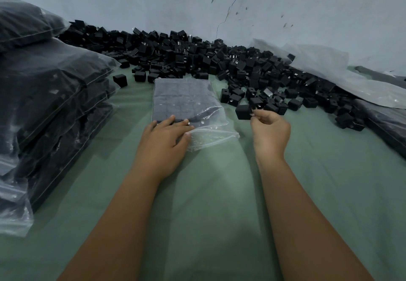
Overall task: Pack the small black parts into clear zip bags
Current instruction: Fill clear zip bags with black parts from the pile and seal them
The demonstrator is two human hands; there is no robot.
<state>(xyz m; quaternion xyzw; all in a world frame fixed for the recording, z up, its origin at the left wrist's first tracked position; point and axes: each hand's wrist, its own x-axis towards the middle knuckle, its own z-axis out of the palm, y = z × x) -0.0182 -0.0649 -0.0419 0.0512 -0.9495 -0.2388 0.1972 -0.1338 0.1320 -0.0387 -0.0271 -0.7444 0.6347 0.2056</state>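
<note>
Your left hand (167, 136) lies flat, fingers spread, on the bag (186, 102); your right hand (269, 126) pinches a part (243, 112). Lift the bag's mouth, slide it in beside the rows.

Dim flat light, bluish cast, wide-angle bending at edges, soft shadows
</note>
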